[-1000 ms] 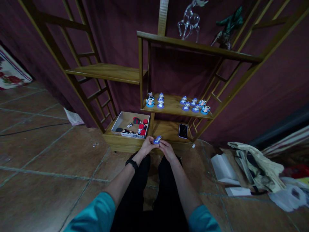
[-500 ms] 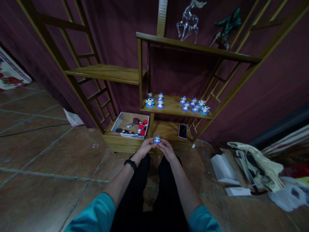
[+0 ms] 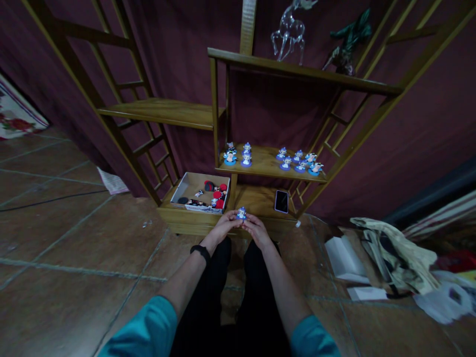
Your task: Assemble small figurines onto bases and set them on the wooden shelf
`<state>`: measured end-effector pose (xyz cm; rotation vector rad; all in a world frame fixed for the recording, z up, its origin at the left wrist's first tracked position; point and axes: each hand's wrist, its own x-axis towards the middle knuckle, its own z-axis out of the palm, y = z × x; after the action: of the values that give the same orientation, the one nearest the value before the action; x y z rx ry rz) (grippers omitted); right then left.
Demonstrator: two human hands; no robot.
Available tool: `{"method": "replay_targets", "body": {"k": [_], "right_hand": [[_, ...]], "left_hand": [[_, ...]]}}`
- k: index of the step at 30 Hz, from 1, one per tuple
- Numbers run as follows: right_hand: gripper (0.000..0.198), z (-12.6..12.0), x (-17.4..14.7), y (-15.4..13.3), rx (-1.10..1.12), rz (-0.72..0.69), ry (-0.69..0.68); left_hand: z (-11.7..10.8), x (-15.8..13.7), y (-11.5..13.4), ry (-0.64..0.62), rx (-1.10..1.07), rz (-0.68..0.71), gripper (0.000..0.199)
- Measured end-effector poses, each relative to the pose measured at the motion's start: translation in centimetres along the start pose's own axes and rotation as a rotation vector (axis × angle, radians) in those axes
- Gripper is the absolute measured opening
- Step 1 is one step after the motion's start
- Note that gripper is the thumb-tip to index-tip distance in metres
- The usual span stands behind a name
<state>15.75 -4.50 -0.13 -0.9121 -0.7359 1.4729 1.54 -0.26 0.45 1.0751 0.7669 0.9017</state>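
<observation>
A small purple-and-white figurine [image 3: 241, 213] on a round base is held between my two hands, just in front of the low wooden shelf. My left hand [image 3: 225, 224] grips it from the left, and my right hand [image 3: 256, 227] pinches it from the right. Similar figurines [image 3: 246, 158] stand at the left of the middle shelf [image 3: 264, 166], beside a pink-and-blue figurine [image 3: 229, 158]. Several more, purple and pink-and-blue, form a group [image 3: 298, 155] at that shelf's right end.
An open cardboard box [image 3: 182, 191] with red and black figurine pieces sits on the lower left shelf. To its right lies a phone [image 3: 281, 201]. A glass deer [image 3: 290, 32] and a green statue [image 3: 349, 44] stand above. Bags [image 3: 401, 253] and a white box [image 3: 344, 260] lie on the floor at right.
The figurine has turned or tilted very slightly between my fingers and sits a touch higher. Both hands keep hold of it in nearly the same place.
</observation>
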Motion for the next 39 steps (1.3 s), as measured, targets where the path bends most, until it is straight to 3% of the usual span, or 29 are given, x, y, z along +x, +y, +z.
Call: {"method": "replay_targets", "body": {"k": [11, 20, 28, 39], "right_hand": [[0.034, -0.2, 0.0, -0.2, 0.014, -0.042, 0.027], [0.034, 0.3, -0.7, -0.9, 0.015, -0.042, 0.031], [0.035, 0.1, -0.1, -0.7, 0.012, -0.029, 0.025], [0.038, 0.1, -0.3, -0.8, 0.02, -0.022, 0.032]], "left_hand": [[0.4, -0.9, 1.3, -0.138, -0.095, -0.058, 0.039], [-0.2, -0.4, 0.3, -0.137, -0.126, -0.076, 0.027], [-0.5, -0.1, 0.0, -0.116, -0.181, -0.125, 0.042], [-0.3, -0.3, 0.5, -0.114, -0.145, -0.118, 0.042]]}}
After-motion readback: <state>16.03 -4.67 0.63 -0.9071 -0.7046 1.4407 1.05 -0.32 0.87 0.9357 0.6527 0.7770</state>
